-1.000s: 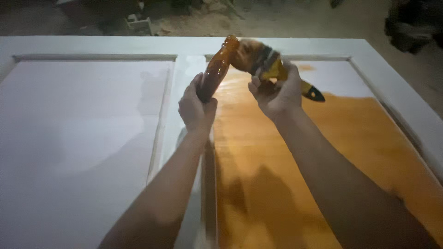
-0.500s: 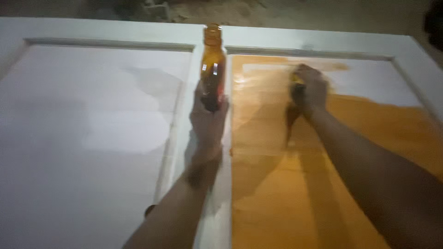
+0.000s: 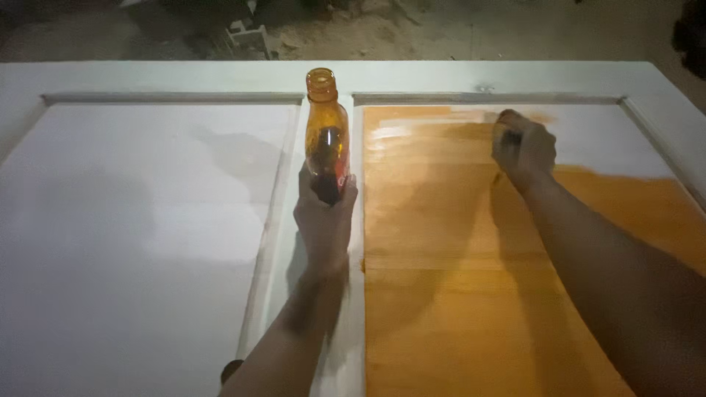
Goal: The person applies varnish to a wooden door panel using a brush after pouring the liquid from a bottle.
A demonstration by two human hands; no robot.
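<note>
Door (image 3: 147, 220), white and panelled, lies flat and fills almost the whole view; it is the biggest thing here, and both hands work on it. Its left panel (image 3: 140, 242), toward 9 o'clock, is plain white with soft shadows. Its right panel (image 3: 471, 294), toward 3 o'clock, is mostly covered with orange coating, while a white unpainted strip (image 3: 610, 143) remains along the top of it, toward 1 o'clock. Between the two panels runs a raised white middle rail (image 3: 346, 294), going from 6 o'clock to 12 o'clock. Beyond the top edge of the door, at 12 o'clock, there is dark ground with rubble (image 3: 250, 37), too dim to describe well. The right hand (image 3: 522, 147) is at about 1 o'clock, pressed down on the right panel at the border where orange meets white; the fingers are clenched around something dark, but this object is almost fully hidden in the fist, so I cannot tell what it is. The left hand (image 3: 323, 213) is near the centre, resting on the middle rail, and it grasps firmly the lower part of an orange bottle (image 3: 326, 140). The bottle is transparent, without cap, with the open mouth pointing toward 12 o'clock, and it holds some dark liquid near the hand.
</note>
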